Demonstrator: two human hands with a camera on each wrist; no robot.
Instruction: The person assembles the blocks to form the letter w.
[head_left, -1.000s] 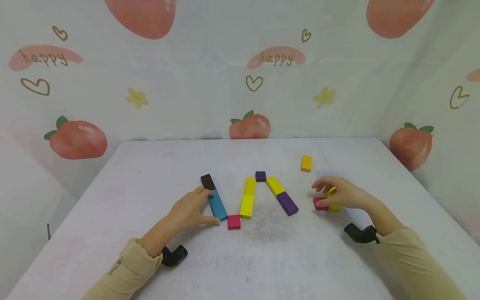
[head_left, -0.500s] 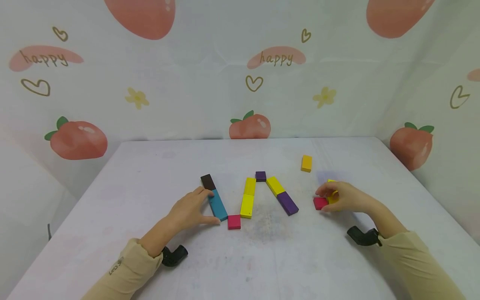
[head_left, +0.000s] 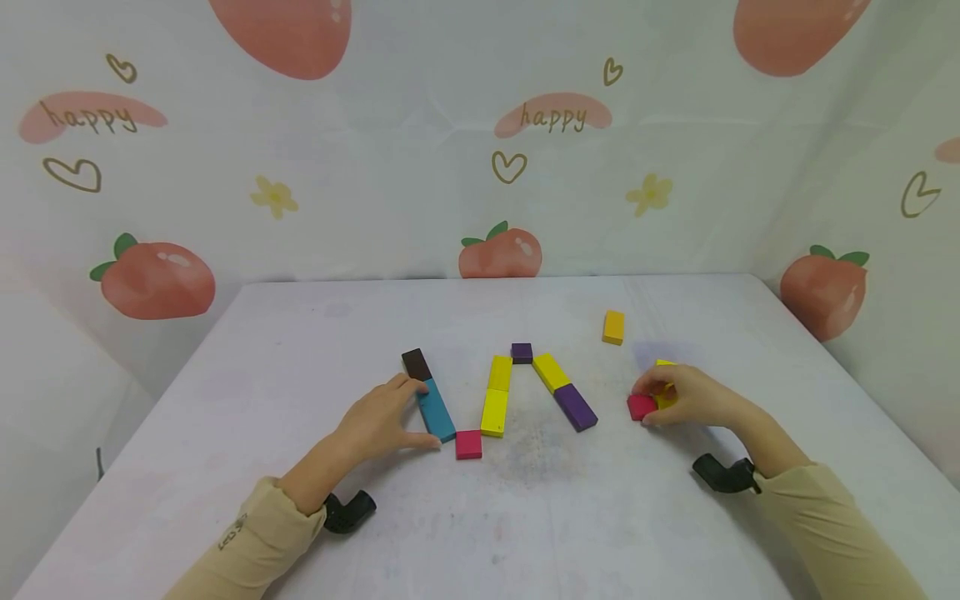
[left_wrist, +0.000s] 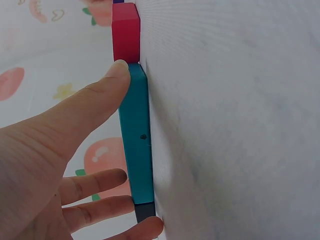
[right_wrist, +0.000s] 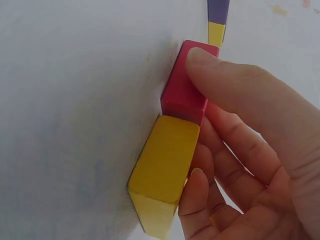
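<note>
My left hand [head_left: 380, 418] rests beside a teal block [head_left: 437, 412], its thumb at the block's near end and its straight fingers along the left side. In the left wrist view the thumb touches the teal block [left_wrist: 135, 135] by a red block [left_wrist: 126, 32]. My right hand [head_left: 697, 396] pinches another red block [head_left: 641, 407] on the table between thumb and fingers. Against that red block [right_wrist: 187, 82] lies a yellow block [right_wrist: 165, 155], with a bent finger beside it; in the head view the hand partly hides this yellow block [head_left: 664, 400].
A dark brown block [head_left: 416, 364] adjoins the teal one. Rightward follow a red block [head_left: 468, 445], two yellow blocks [head_left: 496, 396], a small purple block [head_left: 522, 353], then a slanted yellow block [head_left: 551, 372] and purple block [head_left: 576, 407]. An orange-yellow block [head_left: 613, 327] lies farther back.
My right hand has shifted slightly right and its fingers have come in around the red block, covering more of the yellow one. The left hand stays where it was.
</note>
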